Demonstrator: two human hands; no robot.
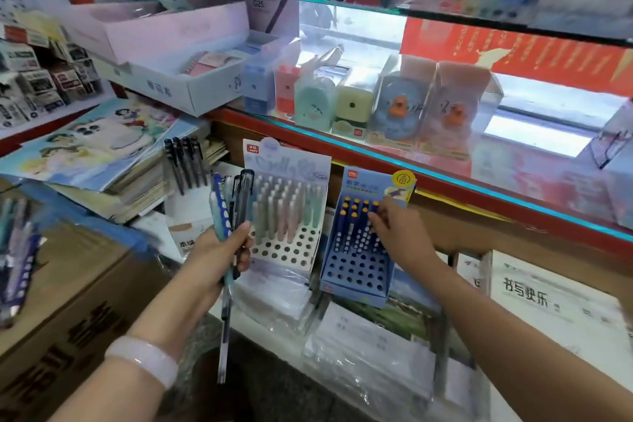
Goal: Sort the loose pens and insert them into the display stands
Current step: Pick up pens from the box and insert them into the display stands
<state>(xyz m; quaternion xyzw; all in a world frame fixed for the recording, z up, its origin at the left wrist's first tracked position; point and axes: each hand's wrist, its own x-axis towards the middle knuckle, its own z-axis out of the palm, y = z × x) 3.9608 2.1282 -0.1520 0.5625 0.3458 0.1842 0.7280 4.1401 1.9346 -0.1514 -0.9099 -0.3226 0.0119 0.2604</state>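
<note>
Reaching into the blue perforated cardboard display stand (356,250), the right hand (399,233) pinches a dark blue pen with an orange tip (373,212) among the pens at the stand's back rows; I think the pen sits in a hole, though blur hides that. Just left of that stand, a white perforated stand (287,212) holds pastel pens. Further left, the left hand (219,250) has its grip curled round a bundle of loose pens (231,205), dark and blue ones, pointing upward.
</note>
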